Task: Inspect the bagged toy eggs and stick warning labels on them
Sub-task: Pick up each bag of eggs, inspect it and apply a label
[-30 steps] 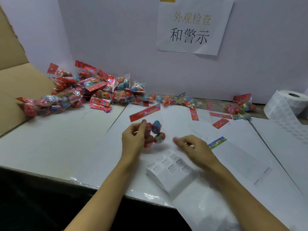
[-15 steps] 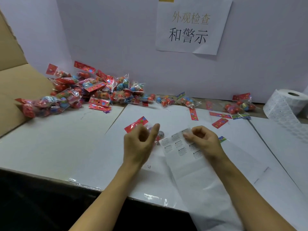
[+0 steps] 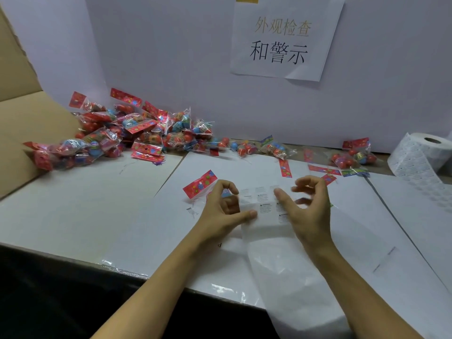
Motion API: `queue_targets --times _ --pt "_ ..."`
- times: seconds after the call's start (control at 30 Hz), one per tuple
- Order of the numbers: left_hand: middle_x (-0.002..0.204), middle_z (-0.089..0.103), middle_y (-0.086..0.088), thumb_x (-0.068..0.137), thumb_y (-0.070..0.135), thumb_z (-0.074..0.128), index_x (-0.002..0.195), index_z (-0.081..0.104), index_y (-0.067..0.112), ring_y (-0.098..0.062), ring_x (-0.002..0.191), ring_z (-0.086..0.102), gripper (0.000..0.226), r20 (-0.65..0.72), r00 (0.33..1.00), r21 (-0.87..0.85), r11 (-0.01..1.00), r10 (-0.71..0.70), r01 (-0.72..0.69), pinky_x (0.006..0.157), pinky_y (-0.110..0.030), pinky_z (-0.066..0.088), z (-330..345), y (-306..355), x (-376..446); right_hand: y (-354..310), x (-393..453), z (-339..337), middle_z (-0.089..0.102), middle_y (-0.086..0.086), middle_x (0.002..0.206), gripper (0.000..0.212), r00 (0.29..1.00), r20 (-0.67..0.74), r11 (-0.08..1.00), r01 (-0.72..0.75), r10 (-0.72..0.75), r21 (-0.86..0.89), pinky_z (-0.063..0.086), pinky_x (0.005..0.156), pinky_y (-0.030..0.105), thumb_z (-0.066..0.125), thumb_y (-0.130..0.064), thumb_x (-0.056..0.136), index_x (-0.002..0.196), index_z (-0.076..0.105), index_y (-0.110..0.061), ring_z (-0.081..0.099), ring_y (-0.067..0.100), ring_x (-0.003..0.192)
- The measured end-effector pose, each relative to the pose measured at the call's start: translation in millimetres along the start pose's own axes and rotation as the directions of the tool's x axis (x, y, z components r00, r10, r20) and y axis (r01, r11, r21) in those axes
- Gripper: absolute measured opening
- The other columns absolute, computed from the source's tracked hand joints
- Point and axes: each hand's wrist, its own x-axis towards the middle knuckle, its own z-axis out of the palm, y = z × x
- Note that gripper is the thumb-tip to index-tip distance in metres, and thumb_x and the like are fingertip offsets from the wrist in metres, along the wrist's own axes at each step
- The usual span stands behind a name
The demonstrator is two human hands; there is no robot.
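My left hand grips a clear bag of toy eggs just above the white table; the bag's red header card sticks out to the left and a blue egg shows between the fingers. The same hand's thumb pinches the left edge of a white strip of warning labels. That strip runs down toward the table's front edge. My right hand holds the strip's upper right part, thumb on the labels, its curled fingers blurred above. The rest of the bag is hidden behind my left hand.
A large pile of bagged eggs lies at the back left beside an open cardboard box. A few more bags and loose red cards sit at the back right. A label roll stands far right. The dark table edge is near me.
The label strip was lifted from the table up to the bag. My left hand now also pinches the strip, and my right hand has shifted to its upper right part.
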Motion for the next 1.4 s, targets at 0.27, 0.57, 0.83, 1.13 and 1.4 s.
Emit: queue_targets --times 0.27,0.57,0.83,1.13,1.4 --pt "0.097 0.076 -0.018 0.092 0.010 0.075 0.113 0.053 0.021 -0.029 0.091 0.074 0.032 0.002 0.997 0.078 0.994 0.076 -0.076 0.080 -0.044 0.061 0 2 -3 3 -8 -6 0.070 -0.001 0.092 0.018 0.796 0.414 0.794 0.562 -0.442 -0.233 0.051 0.078 0.036 0.085 -0.026 0.079 0.090 0.079 -0.012 0.055 0.017 0.092" --pt "0.103 0.078 -0.015 0.091 0.005 0.076 0.136 0.047 0.030 -0.029 0.101 0.075 0.059 0.100 0.994 0.119 0.991 0.053 -0.065 0.091 -0.041 0.060 -1 2 -5 -1 -7 -10 0.070 -0.002 0.087 0.018 0.826 0.451 0.875 0.453 -0.339 -0.172 0.053 0.072 0.026 0.087 -0.015 0.076 0.093 0.081 -0.011 0.064 0.012 0.084" --pt "0.107 0.078 -0.012 0.091 0.003 0.073 0.136 0.050 0.029 -0.030 0.106 0.074 0.057 0.114 0.993 0.161 0.985 0.037 -0.055 0.097 -0.043 0.059 -2 -4 -2 2 -5 -12 0.071 -0.004 0.079 0.004 0.841 0.486 0.943 0.320 -0.237 -0.092 0.041 0.064 0.018 0.084 -0.011 0.079 0.082 0.082 -0.012 0.064 0.016 0.078" --pt "0.086 0.067 0.006 0.086 0.002 0.075 0.112 0.072 0.015 -0.006 0.080 0.066 0.029 0.057 0.996 0.334 0.939 0.070 -0.085 0.077 -0.020 0.052 0 -6 -3 7 3 -14 0.068 -0.004 0.071 0.021 0.941 0.298 0.976 0.195 -0.159 -0.096 0.042 0.056 0.025 0.076 0.003 0.082 0.069 0.072 -0.014 0.060 0.011 0.069" --pt "0.119 0.072 -0.001 0.087 0.002 0.078 0.119 0.074 0.013 -0.015 0.115 0.067 0.034 0.037 0.995 0.403 0.909 0.097 -0.103 0.103 -0.040 0.055 -1 -5 -1 8 -1 -17 0.069 -0.008 0.079 0.015 0.882 0.380 0.940 0.332 -0.279 -0.082 0.040 0.057 0.021 0.082 -0.001 0.079 0.079 0.076 -0.015 0.063 0.013 0.075"
